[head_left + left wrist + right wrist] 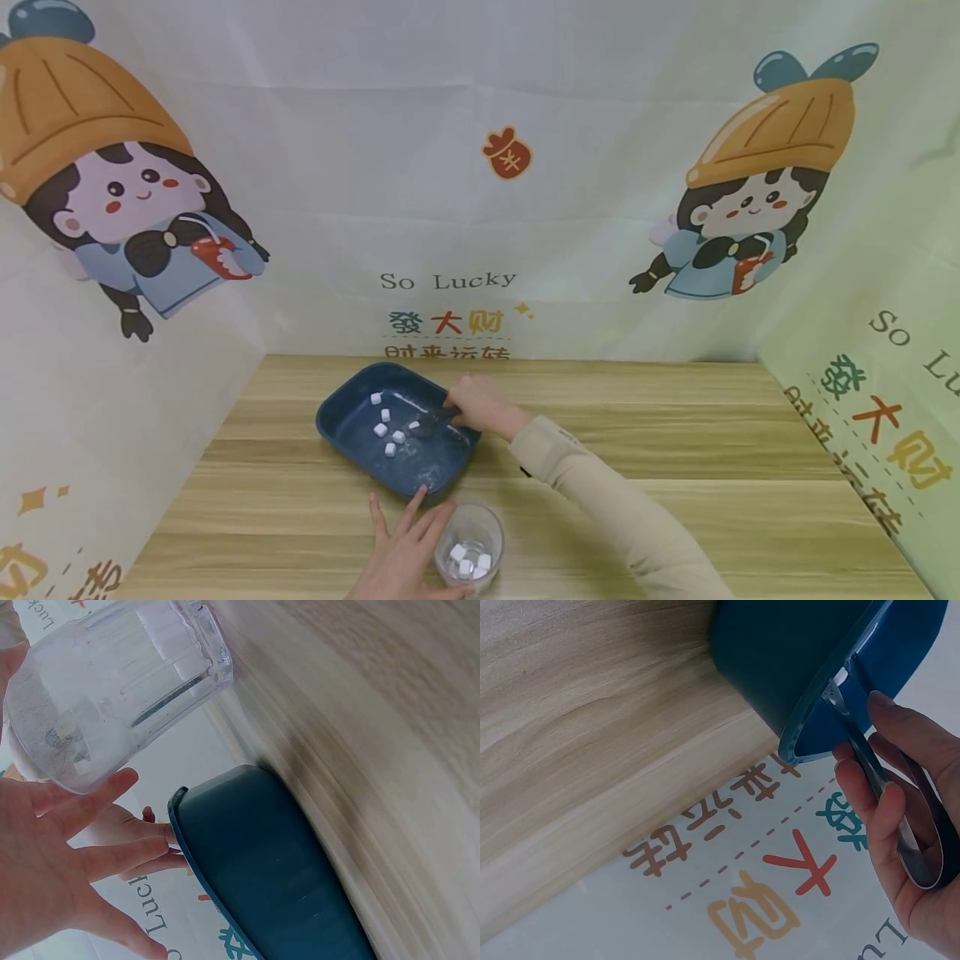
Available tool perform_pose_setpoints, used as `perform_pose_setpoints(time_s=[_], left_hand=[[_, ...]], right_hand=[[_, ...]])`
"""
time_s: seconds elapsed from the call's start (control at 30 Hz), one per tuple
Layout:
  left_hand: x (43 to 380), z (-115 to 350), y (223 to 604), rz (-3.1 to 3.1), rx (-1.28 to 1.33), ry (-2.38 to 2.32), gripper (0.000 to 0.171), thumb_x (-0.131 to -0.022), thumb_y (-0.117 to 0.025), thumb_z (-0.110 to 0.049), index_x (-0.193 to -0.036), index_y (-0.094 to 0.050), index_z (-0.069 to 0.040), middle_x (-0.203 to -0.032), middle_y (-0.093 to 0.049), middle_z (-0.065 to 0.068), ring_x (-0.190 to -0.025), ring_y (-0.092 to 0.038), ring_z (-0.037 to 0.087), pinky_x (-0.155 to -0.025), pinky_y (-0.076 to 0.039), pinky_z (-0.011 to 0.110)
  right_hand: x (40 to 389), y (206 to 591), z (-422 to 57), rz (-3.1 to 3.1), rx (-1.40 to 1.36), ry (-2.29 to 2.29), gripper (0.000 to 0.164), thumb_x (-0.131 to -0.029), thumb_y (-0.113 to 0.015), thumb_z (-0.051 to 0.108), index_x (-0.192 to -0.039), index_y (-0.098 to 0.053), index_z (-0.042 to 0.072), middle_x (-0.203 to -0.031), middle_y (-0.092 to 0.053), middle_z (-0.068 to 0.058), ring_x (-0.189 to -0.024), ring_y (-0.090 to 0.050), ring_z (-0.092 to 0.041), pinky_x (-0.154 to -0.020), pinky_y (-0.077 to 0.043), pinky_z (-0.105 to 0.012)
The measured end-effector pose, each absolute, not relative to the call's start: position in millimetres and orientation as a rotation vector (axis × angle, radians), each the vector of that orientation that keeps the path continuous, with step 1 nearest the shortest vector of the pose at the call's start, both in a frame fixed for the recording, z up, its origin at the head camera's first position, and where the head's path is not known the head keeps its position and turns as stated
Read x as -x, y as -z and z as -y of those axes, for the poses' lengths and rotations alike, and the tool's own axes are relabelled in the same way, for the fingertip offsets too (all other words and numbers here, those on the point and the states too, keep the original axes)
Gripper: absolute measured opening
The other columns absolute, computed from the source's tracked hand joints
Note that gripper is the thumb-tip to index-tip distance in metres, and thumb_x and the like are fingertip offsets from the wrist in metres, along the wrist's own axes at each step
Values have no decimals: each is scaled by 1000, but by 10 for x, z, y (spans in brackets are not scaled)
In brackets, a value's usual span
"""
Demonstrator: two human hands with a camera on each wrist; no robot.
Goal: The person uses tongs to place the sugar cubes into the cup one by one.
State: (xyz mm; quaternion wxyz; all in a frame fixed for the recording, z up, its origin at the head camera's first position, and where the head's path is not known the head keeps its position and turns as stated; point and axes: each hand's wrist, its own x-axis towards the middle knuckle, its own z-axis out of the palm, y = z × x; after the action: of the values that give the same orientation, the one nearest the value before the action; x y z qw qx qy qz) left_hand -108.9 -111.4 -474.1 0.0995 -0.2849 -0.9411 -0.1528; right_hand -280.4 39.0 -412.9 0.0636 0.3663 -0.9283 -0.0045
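My right hand [480,404] holds metal tongs [870,761] over the near right part of a dark blue basin [352,442]. The tong tips reach inside the basin, beside a white cube [414,427]; whether they pinch it I cannot tell. Several more white cubes [381,430] lie on the basin floor to the left. My left hand [401,554] spreads its straight fingers between the basin and a clear plastic cup [112,682]. Its thumb and index finger lie along the cup's side, and another fingertip is at the basin's near rim. Several white cubes [459,552] sit in the upright cup.
Basin and cup stand on a wood-grain table [637,417]. A pale printed cloth [585,292] with cartoon figures and lettering walls in the table's back and sides. A small dark object [526,472] shows beside the right sleeve.
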Motion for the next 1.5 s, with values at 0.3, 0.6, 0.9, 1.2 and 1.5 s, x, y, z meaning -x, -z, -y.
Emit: perform_pose_setpoints(time_s=[0.3, 0.6, 0.9, 1.2, 1.5], left_hand=[[1086, 1097, 4743, 2748, 840, 432, 89, -64, -53, -74, -125, -48, -9, -121, -57, 5, -122, -40, 40, -79, -13, 81], [1078, 1093, 4737, 2771, 831, 438, 90, -64, -55, -73, -126, -47, -9, -122, -56, 5, -123, -39, 40, -80, -11, 81], [1068, 1100, 4720, 2798, 829, 455, 90, -63, -57, -71, -126, -46, -8, -122, -56, 6, -124, -38, 41, -82, -10, 81], [1070, 1103, 4720, 2793, 823, 428, 89, -63, -58, -71, -125, -47, -8, -122, -56, 5, -124, -39, 40, -82, -11, 81], [1068, 1102, 4707, 2829, 812, 443, 88, -63, -57, -72, -125, -47, -9, -123, -55, 3, -125, -38, 39, -83, -11, 80]], right_hand=[[2796, 4129, -425, 2812, -1108, -38, 28, -71, -73, 23, -97, -70, 15, -95, -70, 0, -85, -65, -16, -75, -51, -27], [2771, 4065, -488, 2827, -1092, -87, 26, -72, -73, 25, -96, -70, 16, -92, -70, 1, -76, -64, -13, -63, -50, -23], [2739, 4072, -569, 2795, -1113, -192, 25, -73, -72, 22, -96, -70, 12, -93, -70, -1, -73, -65, -12, -63, -51, -23], [2721, 4115, -631, 2741, -1099, -243, 26, -74, -71, 21, -97, -70, 10, -92, -70, -3, -79, -65, -16, -70, -52, -29], [2650, 4120, -712, 2676, -1046, -366, 28, -75, -70, 24, -99, -70, 9, -92, -71, -4, -77, -63, -19, -66, -51, -30]])
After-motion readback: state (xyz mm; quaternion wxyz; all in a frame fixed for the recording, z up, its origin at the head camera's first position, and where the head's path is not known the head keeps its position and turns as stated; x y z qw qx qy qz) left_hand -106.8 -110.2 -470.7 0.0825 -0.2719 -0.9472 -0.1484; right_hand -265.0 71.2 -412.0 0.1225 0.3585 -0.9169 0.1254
